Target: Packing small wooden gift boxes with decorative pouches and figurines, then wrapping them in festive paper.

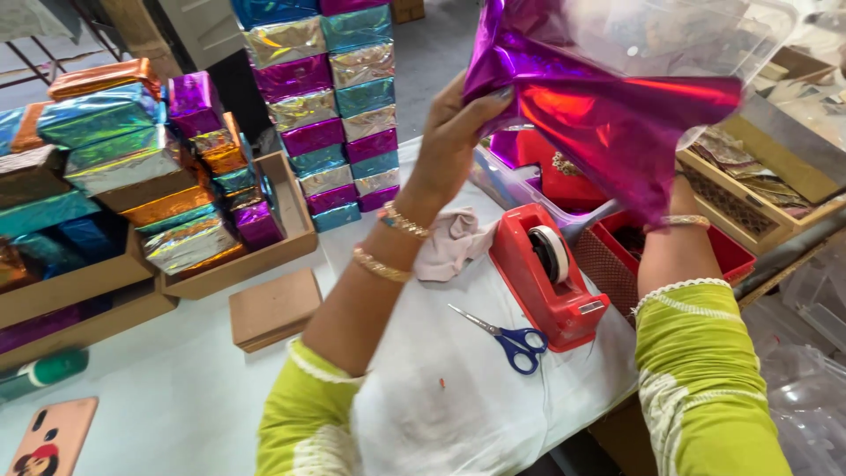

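Lying at the lower left corner of the frame is a pink phone (53, 436) with a cartoon case, and just above it a green roll (42, 370) rests on the white table (176, 397). Stacked above those, at the upper left, are foil-wrapped boxes (132, 167) in teal, silver, orange and purple, crowded into shallow cardboard trays (291, 234). A plain brown box (275, 308) sits alone in front of the trays. At the top centre rises a neat double column of wrapped boxes (330, 115), alternating silver, purple and teal.

The left hand (454, 141), with bangles at the wrist, is raised in the middle of the frame, its fingers curled and gripping the left edge of a shiny purple foil sheet (608, 106). The sheet hangs at the upper right, draped about a clear plastic container (696, 40), and blocks the view of the trays behind. Below it a crumpled pink cloth (454, 247) lies on the table, then blue-handled scissors (507, 339) and a red tape dispenser (546, 273) just beside each other. The right hand (679, 189) reaches up under the foil; it is hidden there, so I cannot tell its grip. A red tray (705, 247) and a wooden tray of papers (758, 185) stand at the right.
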